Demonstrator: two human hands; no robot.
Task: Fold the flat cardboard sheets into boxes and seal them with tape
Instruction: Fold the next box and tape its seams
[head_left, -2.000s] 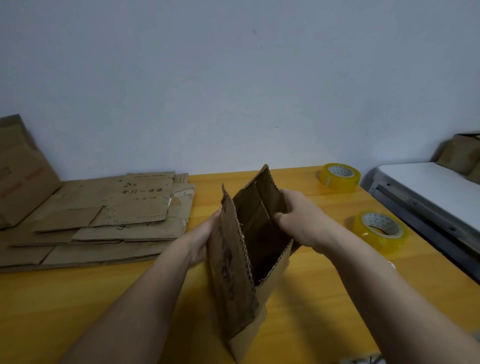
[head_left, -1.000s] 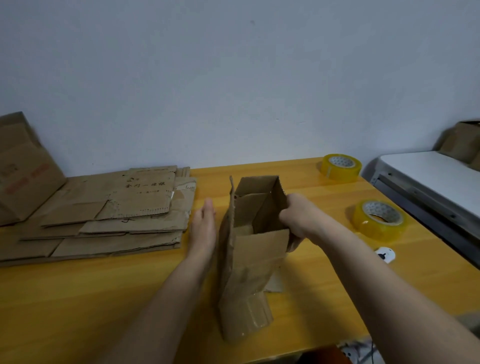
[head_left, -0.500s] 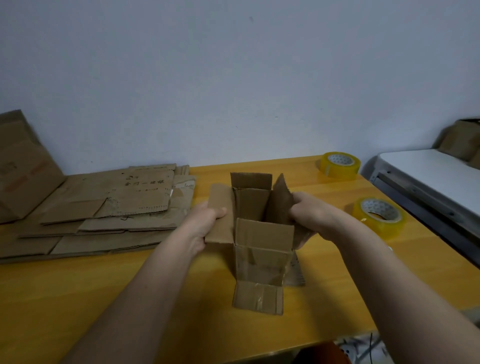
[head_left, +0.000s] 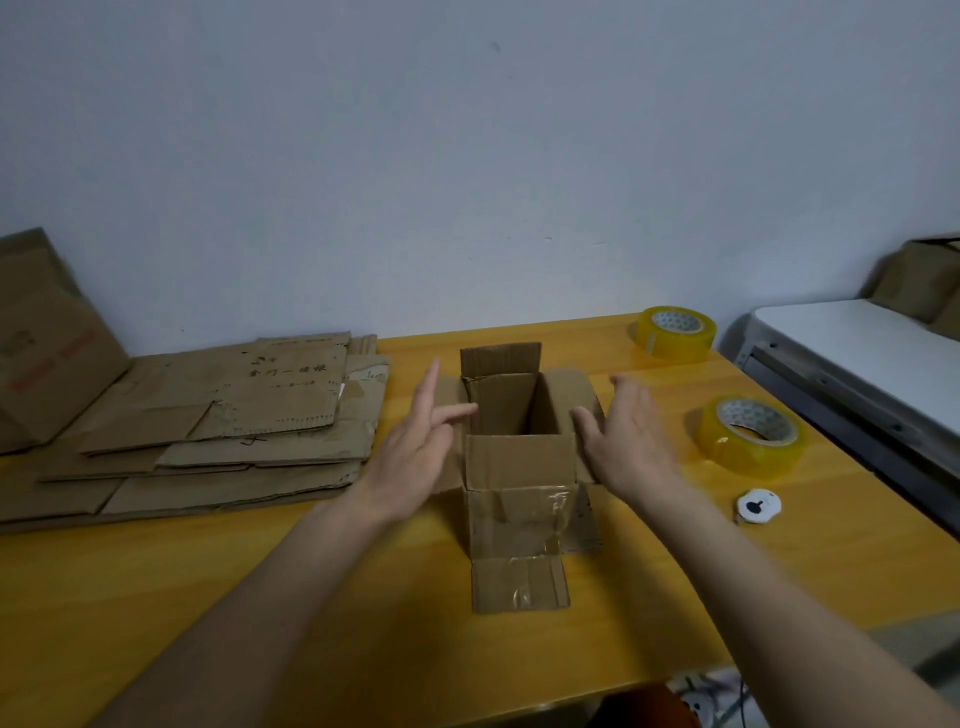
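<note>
Box (head_left: 519, 467) stands upright on the bench (head_left: 208, 597), flaps up; left hand (head_left: 415, 457) and right hand (head_left: 628, 441) flank it, grip wide, fingers straight, holding nothing

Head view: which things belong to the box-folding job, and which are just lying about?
Job: open box; flat cardboard stack; near tape roll; far tape roll; left hand; right hand.
Lying about: white disc; leaning carton; white side table.

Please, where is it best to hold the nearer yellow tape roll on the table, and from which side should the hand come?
Probably by its outer rim, from above. The nearer yellow tape roll lies flat on the orange wooden table, hole upward, so the open right hand beside it could put a thumb in the core.
</note>
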